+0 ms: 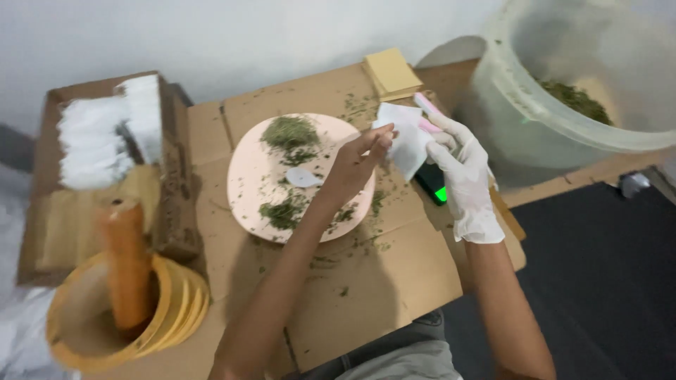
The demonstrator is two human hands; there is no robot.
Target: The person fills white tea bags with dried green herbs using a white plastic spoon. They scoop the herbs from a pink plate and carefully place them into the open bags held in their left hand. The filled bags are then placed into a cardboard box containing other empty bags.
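Two hands pinching sachet, contents hidden

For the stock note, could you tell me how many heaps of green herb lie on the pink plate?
2: one heap at the far edge of the pink plate, another heap near its front edge; the left hand may hide more.

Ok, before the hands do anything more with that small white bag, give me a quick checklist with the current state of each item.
1. Small white bag held by both hands: ok.
2. Left hand bare, pinching the bag's edge: ok.
3. Right hand gloved, also holding a pink tool: ok.
4. Bag mouth open: cannot tell.
5. Green herb on pink plate: ok; bits lie scattered on the cardboard.
6. White scoop on plate: ok.
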